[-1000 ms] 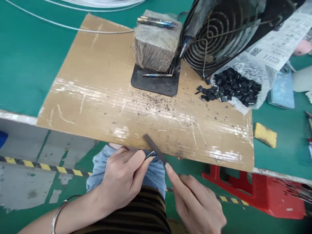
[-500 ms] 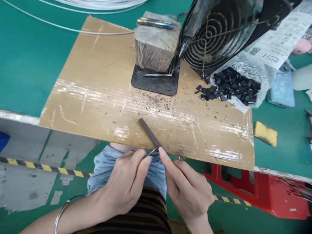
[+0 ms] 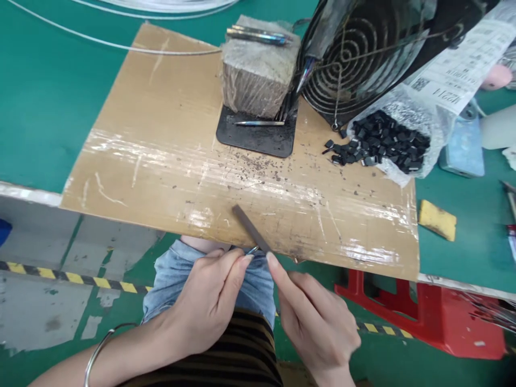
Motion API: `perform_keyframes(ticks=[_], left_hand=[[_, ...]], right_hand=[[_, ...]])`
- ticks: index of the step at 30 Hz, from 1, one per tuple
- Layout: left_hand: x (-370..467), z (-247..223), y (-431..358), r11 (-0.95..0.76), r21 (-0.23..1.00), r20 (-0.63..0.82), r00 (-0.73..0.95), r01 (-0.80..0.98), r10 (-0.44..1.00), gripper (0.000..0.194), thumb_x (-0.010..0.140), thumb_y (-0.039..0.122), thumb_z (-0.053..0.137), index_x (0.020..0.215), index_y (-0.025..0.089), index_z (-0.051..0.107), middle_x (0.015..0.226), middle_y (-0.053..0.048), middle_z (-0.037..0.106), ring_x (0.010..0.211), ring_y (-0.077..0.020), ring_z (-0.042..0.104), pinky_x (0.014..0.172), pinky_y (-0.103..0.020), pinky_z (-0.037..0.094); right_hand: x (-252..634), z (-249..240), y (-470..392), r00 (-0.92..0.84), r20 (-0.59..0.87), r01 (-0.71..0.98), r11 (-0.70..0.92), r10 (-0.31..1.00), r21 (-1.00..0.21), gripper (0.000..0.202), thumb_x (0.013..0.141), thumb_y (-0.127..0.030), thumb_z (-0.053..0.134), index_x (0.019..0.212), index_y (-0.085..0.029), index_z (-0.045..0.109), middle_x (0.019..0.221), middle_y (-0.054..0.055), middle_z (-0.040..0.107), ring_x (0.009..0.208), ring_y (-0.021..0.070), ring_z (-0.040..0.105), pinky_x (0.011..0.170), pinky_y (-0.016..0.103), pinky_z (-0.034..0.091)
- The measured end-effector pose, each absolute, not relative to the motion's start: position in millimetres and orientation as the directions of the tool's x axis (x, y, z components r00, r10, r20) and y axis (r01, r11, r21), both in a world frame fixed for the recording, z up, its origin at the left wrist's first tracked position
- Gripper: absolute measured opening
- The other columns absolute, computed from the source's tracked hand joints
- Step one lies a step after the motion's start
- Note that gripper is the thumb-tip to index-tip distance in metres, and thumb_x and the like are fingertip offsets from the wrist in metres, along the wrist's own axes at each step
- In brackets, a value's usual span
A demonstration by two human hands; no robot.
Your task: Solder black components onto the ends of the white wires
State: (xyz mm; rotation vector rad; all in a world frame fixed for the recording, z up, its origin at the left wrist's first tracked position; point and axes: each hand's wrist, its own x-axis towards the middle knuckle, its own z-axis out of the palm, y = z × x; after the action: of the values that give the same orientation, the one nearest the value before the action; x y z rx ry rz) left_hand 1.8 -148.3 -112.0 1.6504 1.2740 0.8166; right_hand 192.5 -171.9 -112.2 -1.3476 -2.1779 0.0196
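Note:
My left hand (image 3: 213,295) is closed on a thin metal tip (image 3: 252,250), whose bluish, shiny end pokes out between thumb and forefinger. A flat dark grey file (image 3: 250,228) slants over the front edge of the cardboard (image 3: 161,177). Its near end is pinched in my right hand (image 3: 314,312), and its lower part touches or nearly touches the metal tip; the exact contact is too small to tell. Behind, a similar metal tip (image 3: 259,123) lies on a black plate (image 3: 253,141).
A wrapped block (image 3: 258,80) carries more metal tips. Right of it stand a black fan (image 3: 350,64) and a soldering iron (image 3: 322,37). Small black parts (image 3: 387,141) spill from a plastic bag. A yellow sponge (image 3: 437,219) lies right; a red stool (image 3: 455,322) is below the table.
The file has slid slightly down and to the right with my right hand. My left hand still holds the metal tip in nearly the same place.

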Motion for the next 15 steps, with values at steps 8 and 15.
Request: perform_keyframes(ticks=[8, 15], left_hand=[[0.9, -108.4, -146.9, -0.037, 0.919, -0.068, 0.252, 0.392, 0.965, 0.038, 0.111, 0.019, 0.039, 0.076, 0.024, 0.050, 0.065, 0.004, 0.057, 0.062, -0.0154, 0.054, 0.064, -0.029, 0.042], [1.4, -107.4, -145.9, -0.128, 0.857, 0.003, 0.244, 0.499, 0.970, 0.036, 0.107, 0.013, 0.042, 0.073, 0.025, 0.045, 0.059, 0.006, 0.051, 0.054, -0.0147, 0.049, 0.058, -0.029, 0.038]], right_hand=[[202.9, -107.8, -186.2, -0.363, 0.384, 0.811, 0.491, 0.849, -0.318, 0.066, 0.107, 0.000, 0.052, 0.168, -0.024, 0.041, 0.074, -0.002, 0.075, 0.058, 0.0087, 0.065, 0.066, 0.022, 0.049], [192.0, -111.9, -169.8, -0.331, 0.476, 0.812, 0.502, 0.815, -0.296, 0.070, 0.104, 0.001, 0.057, 0.167, -0.027, 0.044, 0.074, -0.004, 0.073, 0.057, 0.0065, 0.063, 0.063, 0.019, 0.048]])
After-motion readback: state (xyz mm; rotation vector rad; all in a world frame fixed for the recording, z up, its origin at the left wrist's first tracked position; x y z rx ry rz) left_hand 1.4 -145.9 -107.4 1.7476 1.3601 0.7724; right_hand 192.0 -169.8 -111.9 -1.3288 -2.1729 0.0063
